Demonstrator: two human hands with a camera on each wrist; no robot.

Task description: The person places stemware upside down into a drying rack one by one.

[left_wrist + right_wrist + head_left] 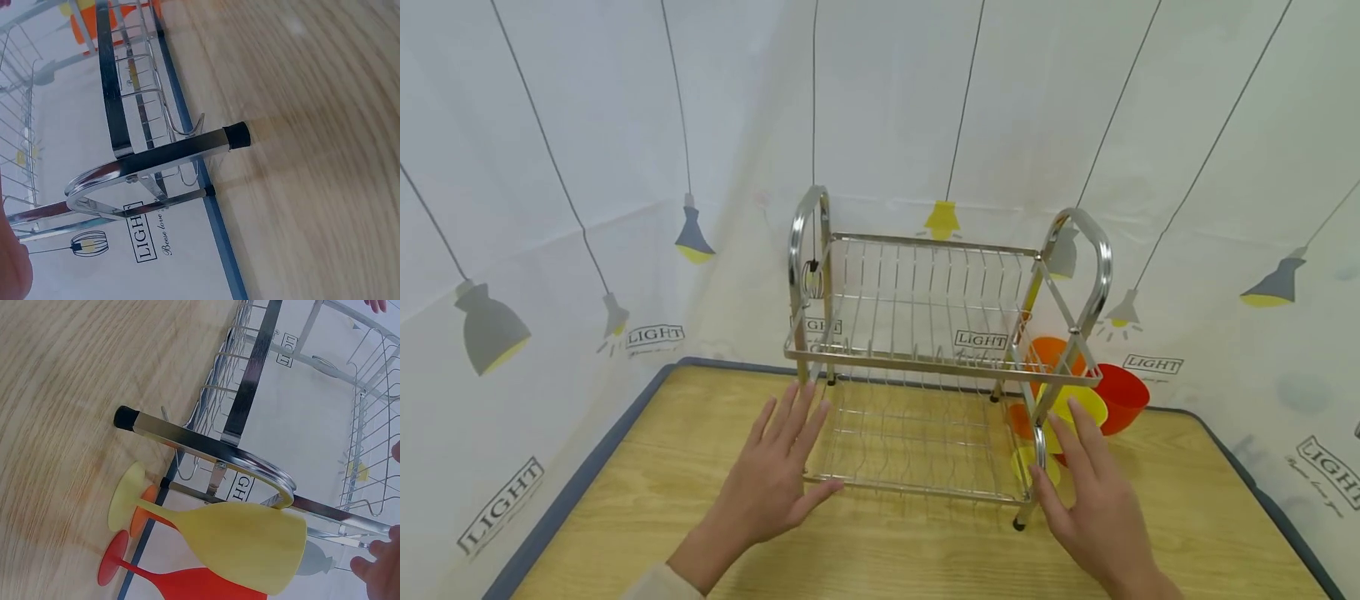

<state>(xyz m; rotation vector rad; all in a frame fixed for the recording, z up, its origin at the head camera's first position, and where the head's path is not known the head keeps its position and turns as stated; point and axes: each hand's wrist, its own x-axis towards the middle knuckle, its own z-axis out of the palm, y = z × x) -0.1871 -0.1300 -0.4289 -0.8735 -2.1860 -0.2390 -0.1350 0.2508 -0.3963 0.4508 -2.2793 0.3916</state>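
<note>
A two-tier chrome dish rack (925, 364) stands upright on the wooden table, its wire shelves holding nothing. My left hand (778, 471) is at its front left post, fingers straight and spread, thumb by the lower shelf's front edge. Beside the front right post is my right hand (1097, 500), fingers extended and holding nothing. Whether either hand touches the metal I cannot tell. Yellow (244, 544), red (200, 584) and orange (147, 509) goblets stand upright just right of the rack. Only part of each hand shows in the wrist views.
The wooden table (625, 483) has a blue-grey edge (587, 479). White sheeting (880, 100) printed with hanging lamps surrounds it at the back and sides. The rack's black-capped feet (1018, 523) rest on the tabletop.
</note>
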